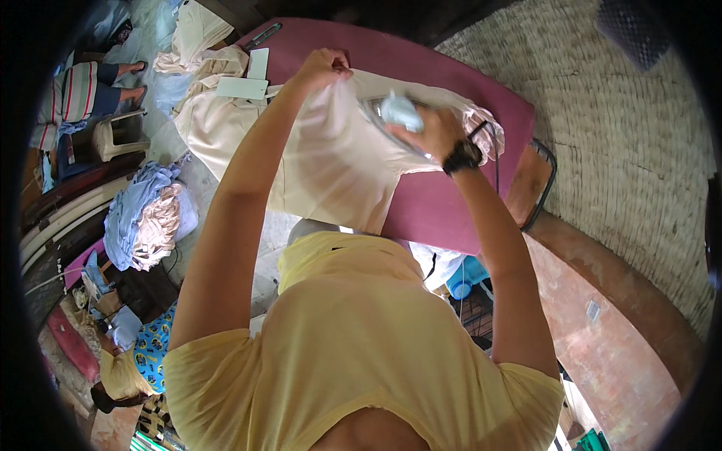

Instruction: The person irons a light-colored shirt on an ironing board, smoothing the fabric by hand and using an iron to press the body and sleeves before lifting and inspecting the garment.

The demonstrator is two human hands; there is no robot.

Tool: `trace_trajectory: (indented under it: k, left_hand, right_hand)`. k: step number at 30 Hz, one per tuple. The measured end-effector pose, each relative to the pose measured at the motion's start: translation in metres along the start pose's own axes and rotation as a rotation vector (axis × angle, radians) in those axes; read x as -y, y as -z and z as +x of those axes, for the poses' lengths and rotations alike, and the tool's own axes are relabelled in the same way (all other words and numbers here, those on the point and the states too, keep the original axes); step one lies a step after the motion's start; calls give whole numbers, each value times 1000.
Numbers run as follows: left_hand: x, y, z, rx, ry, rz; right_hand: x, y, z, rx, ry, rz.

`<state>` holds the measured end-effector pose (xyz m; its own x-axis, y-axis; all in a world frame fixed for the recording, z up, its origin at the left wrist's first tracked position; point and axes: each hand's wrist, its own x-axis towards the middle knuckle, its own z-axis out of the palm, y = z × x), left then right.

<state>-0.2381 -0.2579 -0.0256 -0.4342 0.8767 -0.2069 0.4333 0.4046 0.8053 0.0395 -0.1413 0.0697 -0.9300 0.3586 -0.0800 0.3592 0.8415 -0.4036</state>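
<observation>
A cream garment (320, 169) lies across a maroon-covered ironing board (432, 214) and hangs over its near and left edges. My left hand (323, 66) is closed on the garment's far edge, pulling the cloth up into a fold. In my right hand (440, 134) is a clothes iron (398, 113) with a pale blue body, slightly blurred, its soleplate against the cloth. A black watch sits on my right wrist. The bunched right end of the garment lies beside that hand, near a dark cord (496, 154). Two pale cards (242, 88) rest on the cloth at the left.
A dark slim tool (263, 36) lies at the board's far left corner. A metal frame (553, 184) juts from its right end. Left on the floor are a heap of blue and pink clothes (150, 214) and a plastic stool (120, 137). Two other people sit at the left.
</observation>
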Motion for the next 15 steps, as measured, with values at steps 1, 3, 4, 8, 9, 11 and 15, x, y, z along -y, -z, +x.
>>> trace_trajectory:
  k: [1, 3, 4, 8, 9, 11, 15]
  left_hand:
    - [3, -1, -1, 3, -7, -18]
    - [1, -3, -3, 7, -36, 13]
    - [-3, -2, -3, 3, -57, 62]
    - [9, -2, -17, -128, 44, -547]
    - [13, -2, -24, -369, -59, -398]
    - [10, -6, -42, -830, -295, -96]
    - [-68, -98, -168, -252, 62, -306]
  right_hand:
    - [0, 7, -15, 88, 39, 43]
    - [5, 11, -27, 145, 30, -28]
    - [10, 8, -22, 61, -22, 1]
    - [50, -15, 42, -167, -171, 88]
    - [61, -11, 58, -88, -277, 94]
    - [63, -15, 84, -134, -271, 161]
    - [67, -12, 106, -134, -301, 229]
